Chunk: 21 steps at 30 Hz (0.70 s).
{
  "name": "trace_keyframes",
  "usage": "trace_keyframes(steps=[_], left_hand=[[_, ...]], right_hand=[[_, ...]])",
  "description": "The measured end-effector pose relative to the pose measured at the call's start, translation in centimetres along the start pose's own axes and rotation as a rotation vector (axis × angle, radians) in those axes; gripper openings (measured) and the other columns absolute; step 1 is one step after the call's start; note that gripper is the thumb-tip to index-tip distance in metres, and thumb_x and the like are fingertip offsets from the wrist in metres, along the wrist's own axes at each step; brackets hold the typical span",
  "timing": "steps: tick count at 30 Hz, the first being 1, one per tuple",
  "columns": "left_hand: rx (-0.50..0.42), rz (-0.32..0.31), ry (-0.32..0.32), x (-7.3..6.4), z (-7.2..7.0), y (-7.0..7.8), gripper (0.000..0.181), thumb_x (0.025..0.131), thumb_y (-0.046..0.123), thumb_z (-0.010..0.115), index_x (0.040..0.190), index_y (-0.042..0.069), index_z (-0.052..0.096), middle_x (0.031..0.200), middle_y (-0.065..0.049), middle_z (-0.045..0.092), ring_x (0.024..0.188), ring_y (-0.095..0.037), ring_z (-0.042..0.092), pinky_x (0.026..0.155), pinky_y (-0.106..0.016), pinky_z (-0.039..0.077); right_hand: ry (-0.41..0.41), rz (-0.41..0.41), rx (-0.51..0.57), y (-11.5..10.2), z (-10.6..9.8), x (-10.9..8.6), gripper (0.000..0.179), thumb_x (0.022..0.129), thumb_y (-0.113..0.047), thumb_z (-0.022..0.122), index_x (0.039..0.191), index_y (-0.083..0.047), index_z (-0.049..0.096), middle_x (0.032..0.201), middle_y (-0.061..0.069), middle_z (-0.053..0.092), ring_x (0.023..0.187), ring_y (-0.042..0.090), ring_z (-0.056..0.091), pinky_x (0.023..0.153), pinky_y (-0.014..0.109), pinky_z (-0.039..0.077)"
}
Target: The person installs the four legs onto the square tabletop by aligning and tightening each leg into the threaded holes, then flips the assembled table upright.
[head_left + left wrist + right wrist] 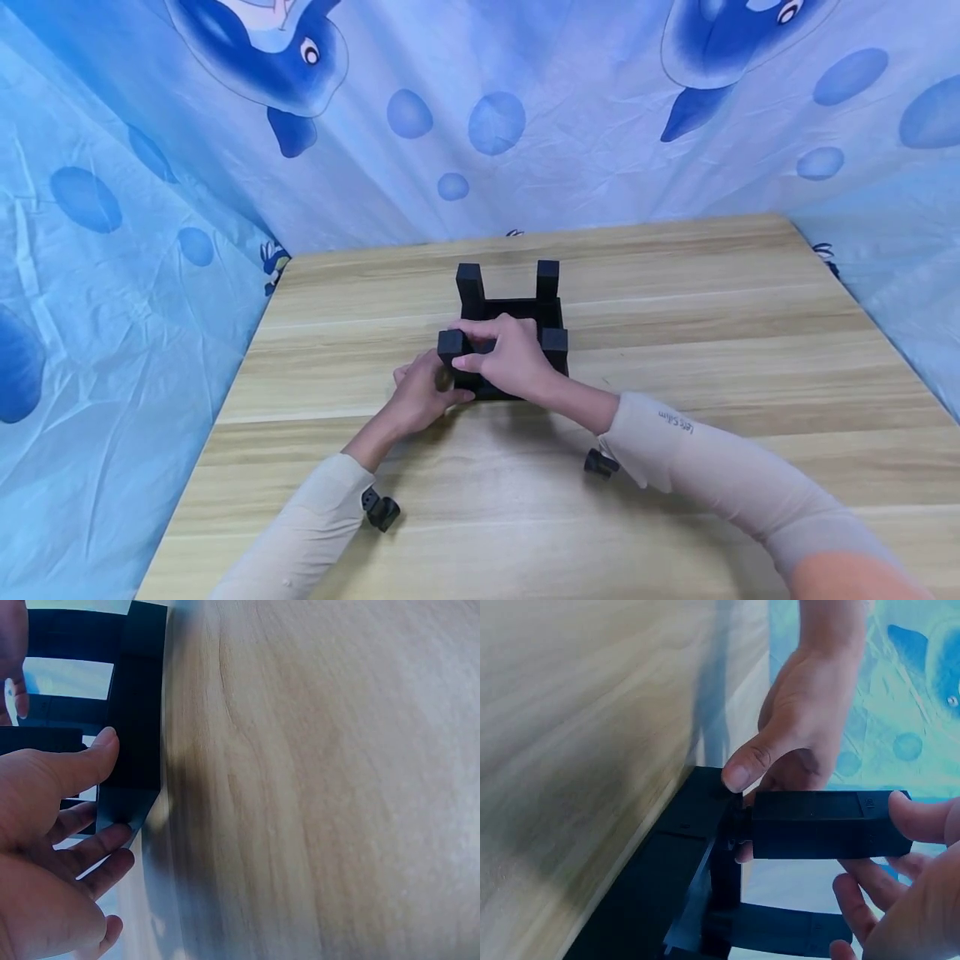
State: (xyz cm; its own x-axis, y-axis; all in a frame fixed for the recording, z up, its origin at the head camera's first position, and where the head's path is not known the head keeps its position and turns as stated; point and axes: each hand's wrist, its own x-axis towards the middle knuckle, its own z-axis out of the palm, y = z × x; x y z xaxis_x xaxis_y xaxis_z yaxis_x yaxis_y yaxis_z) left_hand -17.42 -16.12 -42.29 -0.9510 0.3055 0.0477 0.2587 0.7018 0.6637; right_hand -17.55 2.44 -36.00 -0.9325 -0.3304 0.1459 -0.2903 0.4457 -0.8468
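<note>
A small black frame (pixel 495 393) lies on the table with several square legs pointing up, like an upturned stool. My right hand (pixel 513 358) reaches over it and pinches the near-left leg (pixel 817 825) between thumb and fingers. In the right wrist view a narrow gap with a thin connector shows between this leg and the frame corner. My left hand (pixel 420 396) grips that same corner, its thumb (pixel 105 750) on the frame's side and fingers round the end. The other legs, such as the far-right leg (pixel 548 280), stand upright.
The wood-grain table (pixel 720 333) extends on all sides of the frame. Behind and beside it hangs a blue curtain (pixel 555 167) with dolphins and bubbles. Small black wrist cameras, such as the left one (pixel 382 510), stick out below the sleeves near the tabletop.
</note>
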Motion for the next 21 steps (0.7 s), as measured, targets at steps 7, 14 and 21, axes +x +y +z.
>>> trace_keyframes(steps=[7, 14, 21], left_hand=[[0.007, 0.011, 0.006, 0.1, 0.1, 0.0, 0.057, 0.075, 0.023, 0.083, 0.127, 0.021, 0.059, 0.127, 0.002, 0.061, 0.117, -0.027, 0.052, 0.085, -0.048, 0.019], [0.021, -0.025, -0.003, 0.1, 0.1, 0.2, 0.049, 0.076, 0.023, 0.083, 0.12, 0.017, 0.063, 0.115, 0.0, 0.065, 0.11, -0.024, 0.054, 0.085, -0.046, 0.02], [0.026, -0.014, -0.01, 0.0, 0.2, 0.2, 0.051, 0.077, 0.023, 0.082, 0.123, 0.018, 0.062, 0.119, 0.001, 0.064, 0.113, -0.024, 0.053, 0.085, -0.047, 0.02]], right_hand=[[-0.032, -0.186, -0.234, 0.1, 0.2, 0.2, 0.05, 0.084, -0.024, 0.076, 0.131, -0.022, 0.06, 0.101, 0.001, 0.063, 0.095, 0.019, 0.044, 0.093, 0.043, 0.027], [-0.029, -0.124, -0.244, 0.1, 0.5, 1.1, 0.042, 0.079, -0.033, 0.079, 0.101, -0.012, 0.05, 0.084, 0.0, 0.055, 0.085, 0.018, 0.047, 0.09, 0.038, 0.029], [-0.133, -0.052, -0.174, -0.1, 0.2, 0.7, 0.052, 0.085, -0.031, 0.074, 0.126, -0.013, 0.048, 0.123, 0.004, 0.055, 0.12, 0.026, 0.045, 0.101, 0.048, 0.031]])
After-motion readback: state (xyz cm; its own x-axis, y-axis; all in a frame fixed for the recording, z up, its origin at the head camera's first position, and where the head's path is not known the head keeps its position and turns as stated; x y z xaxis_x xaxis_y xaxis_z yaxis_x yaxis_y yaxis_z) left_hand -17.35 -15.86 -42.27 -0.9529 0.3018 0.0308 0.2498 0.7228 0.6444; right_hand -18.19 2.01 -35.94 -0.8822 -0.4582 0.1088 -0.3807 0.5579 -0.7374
